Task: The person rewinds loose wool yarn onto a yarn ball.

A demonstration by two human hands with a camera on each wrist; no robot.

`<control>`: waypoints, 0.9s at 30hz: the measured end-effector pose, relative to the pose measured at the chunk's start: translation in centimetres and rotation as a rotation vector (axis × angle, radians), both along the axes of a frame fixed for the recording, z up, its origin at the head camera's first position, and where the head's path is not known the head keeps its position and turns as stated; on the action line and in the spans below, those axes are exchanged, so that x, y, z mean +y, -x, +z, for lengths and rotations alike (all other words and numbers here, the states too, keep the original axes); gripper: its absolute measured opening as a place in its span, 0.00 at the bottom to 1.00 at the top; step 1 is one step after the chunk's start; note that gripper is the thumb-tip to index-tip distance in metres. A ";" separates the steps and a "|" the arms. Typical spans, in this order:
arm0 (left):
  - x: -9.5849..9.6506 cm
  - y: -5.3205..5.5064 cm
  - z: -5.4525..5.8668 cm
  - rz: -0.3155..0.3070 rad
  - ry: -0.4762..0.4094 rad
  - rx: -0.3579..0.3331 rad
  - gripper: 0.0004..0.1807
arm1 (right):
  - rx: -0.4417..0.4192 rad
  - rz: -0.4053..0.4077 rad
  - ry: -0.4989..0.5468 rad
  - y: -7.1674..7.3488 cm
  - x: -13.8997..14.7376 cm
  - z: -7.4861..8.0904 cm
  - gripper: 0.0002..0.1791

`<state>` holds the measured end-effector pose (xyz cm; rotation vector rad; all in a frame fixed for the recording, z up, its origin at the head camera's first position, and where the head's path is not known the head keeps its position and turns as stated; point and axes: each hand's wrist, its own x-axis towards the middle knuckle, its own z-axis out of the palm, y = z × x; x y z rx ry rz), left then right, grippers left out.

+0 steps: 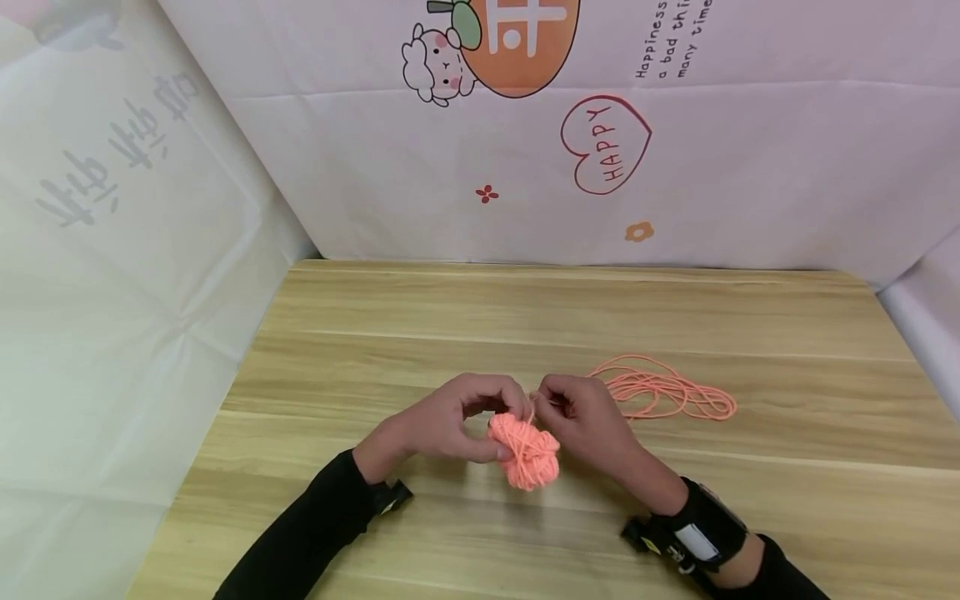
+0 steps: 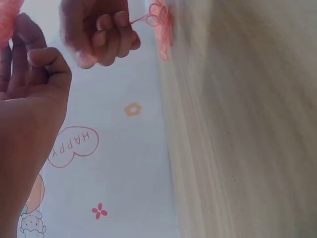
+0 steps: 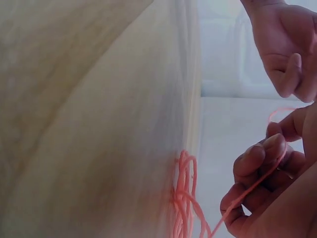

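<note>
Between thumb and fingers my left hand (image 1: 457,421) grips a small ball of coral yarn (image 1: 532,458), held over the table. Close beside it, my right hand (image 1: 588,417) pinches the yarn strand (image 3: 252,188), which runs across its curled fingers in the right wrist view. From there the strand leads down to a loose heap of yarn (image 1: 667,393) lying on the table just past the right hand. In the left wrist view only an edge of the ball (image 2: 6,22) shows at the upper left corner.
The wood-grain table (image 1: 420,317) stretches out under both hands. Behind it hangs a white printed cloth (image 1: 375,175), and another white sheet (image 1: 135,317) covers the left side. Dark straps with small cameras (image 1: 697,533) sit at the wrists.
</note>
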<state>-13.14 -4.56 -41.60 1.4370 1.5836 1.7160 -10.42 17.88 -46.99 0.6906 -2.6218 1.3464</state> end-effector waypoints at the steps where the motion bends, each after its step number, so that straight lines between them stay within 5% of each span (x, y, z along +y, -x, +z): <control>1: -0.1 0.1 -0.2 0.016 -0.014 0.002 0.15 | 0.000 -0.001 -0.011 0.0 0.0 -0.1 0.18; 7: -0.3 1.1 -2.2 0.100 -0.128 -0.005 0.13 | -0.022 -0.015 -0.073 0.0 -0.2 -0.1 0.16; 15: -0.3 1.9 -2.0 0.260 -0.250 0.037 0.15 | -0.028 -0.006 -0.147 -0.1 -0.5 -0.4 0.15; 21: -0.5 1.8 -1.9 0.443 -0.239 -0.022 0.12 | 0.008 0.047 -0.160 -0.2 -0.6 -0.3 0.21; 27: -0.5 1.3 -0.5 0.677 -0.149 -0.059 0.12 | -0.003 0.139 -0.149 -0.5 -0.7 -0.1 0.21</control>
